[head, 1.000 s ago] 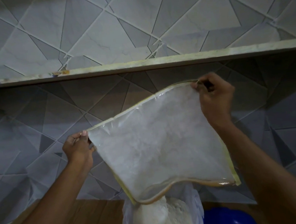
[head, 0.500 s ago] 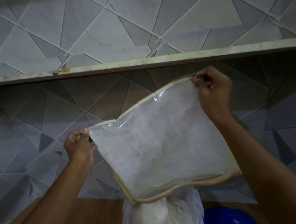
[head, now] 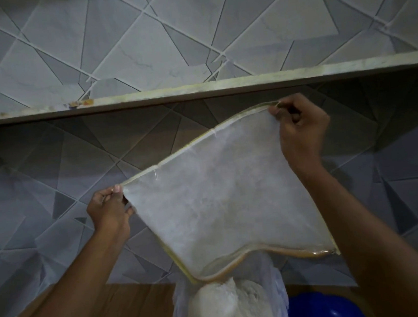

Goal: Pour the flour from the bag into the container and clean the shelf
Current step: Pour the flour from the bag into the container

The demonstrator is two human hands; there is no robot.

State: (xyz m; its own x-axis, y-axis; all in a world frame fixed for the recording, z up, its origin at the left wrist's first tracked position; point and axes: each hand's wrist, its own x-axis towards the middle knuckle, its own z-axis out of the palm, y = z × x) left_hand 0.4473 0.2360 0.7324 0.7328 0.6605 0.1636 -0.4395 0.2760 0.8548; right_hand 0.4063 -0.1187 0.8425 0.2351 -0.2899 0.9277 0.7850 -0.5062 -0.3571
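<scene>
A clear plastic bag (head: 227, 202) with a yellowish rim hangs upside down, dusted white inside, its open mouth just above a translucent container (head: 279, 294). A mound of flour (head: 227, 307) fills the container. My left hand (head: 109, 210) pinches the bag's lower left corner. My right hand (head: 302, 131) pinches the upper right corner, higher up, so the bag slants down to the left. The shelf (head: 221, 86) runs across the wall above both hands.
A blue rounded object (head: 327, 310) sits right of the container on the wooden counter (head: 110, 316). Grey geometric tiles cover the wall (head: 140, 37) behind. Small coloured bits lie on the shelf's left end (head: 80, 103).
Both hands have shifted the bag a little; its top edge now bulges upward near my right hand. The flour mound in the container looks slightly higher.
</scene>
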